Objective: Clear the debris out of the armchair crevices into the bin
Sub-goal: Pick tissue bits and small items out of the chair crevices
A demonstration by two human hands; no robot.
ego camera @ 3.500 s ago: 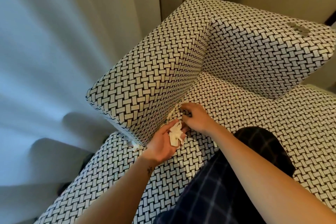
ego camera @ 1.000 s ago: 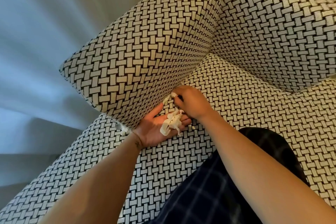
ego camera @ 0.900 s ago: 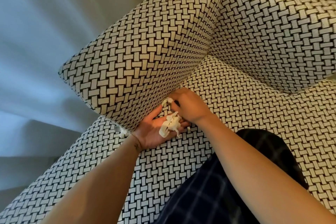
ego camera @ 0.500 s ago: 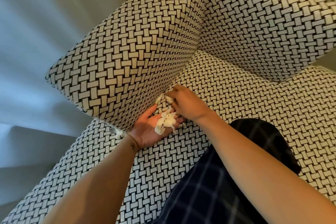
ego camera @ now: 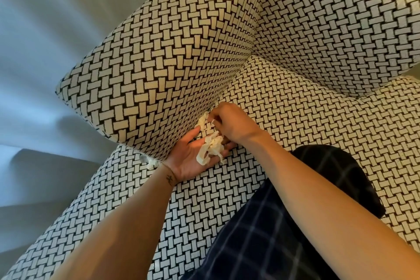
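Head view. Change vs. 0.5 s ago: R hand (ego camera: 231,124) has drawn back slightly from the crevice (ego camera: 230,85) between armrest (ego camera: 159,63) and seat cushion (ego camera: 306,125). Its thumb and forefinger tips now pinch a small scrap (ego camera: 213,122) clear of the gap, other fingers curled. L hand (ego camera: 193,159) is unchanged in role: palm up at frame centre, back of hand on the cushion, fingers relaxed and nearly straight, carrying the pile of scraps (ego camera: 211,149) w/o closing on it. Pile looks approx. the same as 1 s ago. Meaning: one more piece is out, and transfer to the L palm is prob. the step in hand. Remaining: a wedged scrap (ego camera: 201,121) sits in the crevice at 9 o'clock of the R fingertips; a debris lump (ego camera: 150,162) sits at the armrest's lower front corner, 9 o'clock of the L wrist. Bin not in view, so the pile is not yet emptied; task est. mid-way. Surface: black/white basket-weave upholstery, against which pale scraps show poorly. Backrest (ego camera: 341,18) at 1–2 o'clock. Room: pale curtain (ego camera: 45,29) at 9–11 o'clock; a knee in dark check fabric (ego camera: 284,223) rests on the cushion at 5 o'clock.
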